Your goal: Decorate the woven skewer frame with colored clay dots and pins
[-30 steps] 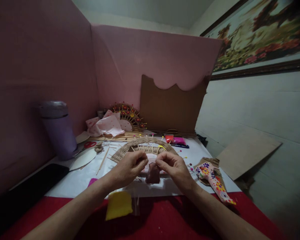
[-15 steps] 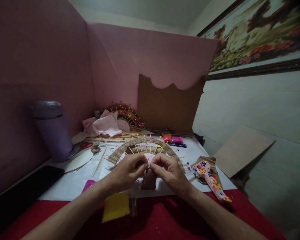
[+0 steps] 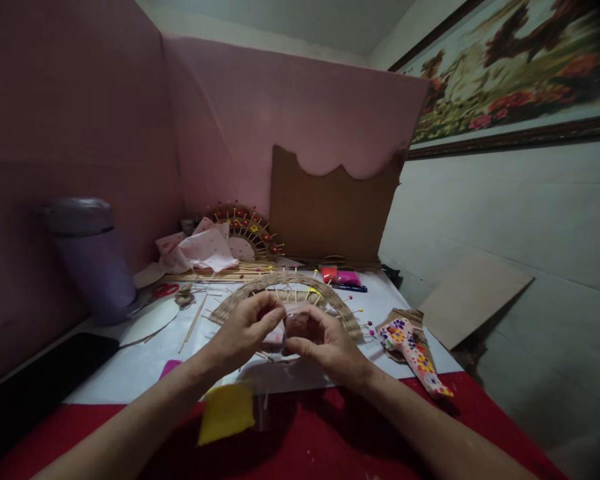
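Observation:
A small brown packet [image 3: 303, 325] with a shiny clear edge is in my right hand [image 3: 330, 347], between thumb and curled fingers. The fingertips of my left hand [image 3: 245, 327] are pinched together at the packet's left edge; what lies between them is too small to make out. Just beyond both hands lies a woven half-round arch [image 3: 230, 300] with thin sticks fanning out, tipped with yellow, pink and dark beads. My hands hide its lower middle part.
A yellow packet [image 3: 227, 413] lies on the red cloth [image 3: 330, 447] in front. Left stand a purple tumbler [image 3: 93, 267], red-handled scissors [image 3: 165, 289] and a black slab [image 3: 45, 373]. At right lies a flower-dotted figure [image 3: 420, 360]. Behind are a beaded arch [image 3: 260, 230] and cardboard [image 3: 330, 213].
The brown packet hung below both pinching hands; now it is tipped up inside my right hand. My left fingers have moved up slightly. The whole view has shifted a little.

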{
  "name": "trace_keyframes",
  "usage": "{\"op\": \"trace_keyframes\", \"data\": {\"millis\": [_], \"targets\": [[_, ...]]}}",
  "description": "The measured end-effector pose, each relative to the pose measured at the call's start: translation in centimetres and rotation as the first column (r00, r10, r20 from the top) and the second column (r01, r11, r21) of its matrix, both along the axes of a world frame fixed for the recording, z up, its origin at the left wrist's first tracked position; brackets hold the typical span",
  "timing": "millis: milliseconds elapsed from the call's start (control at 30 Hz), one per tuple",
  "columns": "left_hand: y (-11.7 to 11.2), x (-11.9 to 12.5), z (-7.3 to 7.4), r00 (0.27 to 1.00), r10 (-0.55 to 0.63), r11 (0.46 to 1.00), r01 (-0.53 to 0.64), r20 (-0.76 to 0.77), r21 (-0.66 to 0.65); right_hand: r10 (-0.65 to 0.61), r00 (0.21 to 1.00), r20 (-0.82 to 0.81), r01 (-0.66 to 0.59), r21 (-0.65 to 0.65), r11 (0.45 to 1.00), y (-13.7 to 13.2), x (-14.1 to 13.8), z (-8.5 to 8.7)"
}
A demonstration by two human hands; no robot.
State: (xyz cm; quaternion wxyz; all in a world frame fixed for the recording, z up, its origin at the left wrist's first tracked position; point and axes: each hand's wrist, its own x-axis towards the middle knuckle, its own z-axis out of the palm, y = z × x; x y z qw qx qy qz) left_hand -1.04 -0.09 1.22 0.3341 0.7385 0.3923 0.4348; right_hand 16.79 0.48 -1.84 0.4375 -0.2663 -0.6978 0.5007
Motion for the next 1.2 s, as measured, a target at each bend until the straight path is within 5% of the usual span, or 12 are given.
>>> {"op": "trace_keyframes", "data": {"millis": [167, 367, 600, 800, 967, 1200], "targets": [[-0.1, 0.0, -0.1, 0.997, -0.067, 0.998, 0.067, -0.043, -0.016, 0.011, 0.989, 0.148, -0.022, 0.075, 0.997, -0.4, 0.2, 0.3], [-0.2, -0.1, -0.2, 0.994, -0.021, 0.997, 0.028, -0.106, 0.065, 0.055, 0.990, 0.130, -0.061, 0.038, 0.997, -0.5, 0.2, 0.3], [-0.4, 0.2, -0.4, 0.994, -0.102, 0.994, 0.101, -0.028, -0.033, 0.101, 0.971, 0.216, -0.114, 0.051, 0.992, -1.0, 0.1, 0.9], [-0.6, 0.3, -0.1, 0.993, -0.112, 0.993, 0.113, 0.023, -0.041, 0.173, 0.983, 0.058, -0.168, -0.081, 0.983, -0.9, -0.1, 0.4], [-0.5, 0.2, -0.3, 0.990, -0.139, 0.988, 0.140, 0.020, -0.058, 0.162, 0.978, 0.130, -0.159, -0.034, 0.987, -0.9, 0.0, 0.4], [-0.2, 0.1, -0.6, 0.993, -0.103, 0.992, 0.107, 0.054, -0.073, 0.233, 0.971, -0.043, -0.235, -0.042, 0.971, -0.2, -0.2, -0.6]]}}
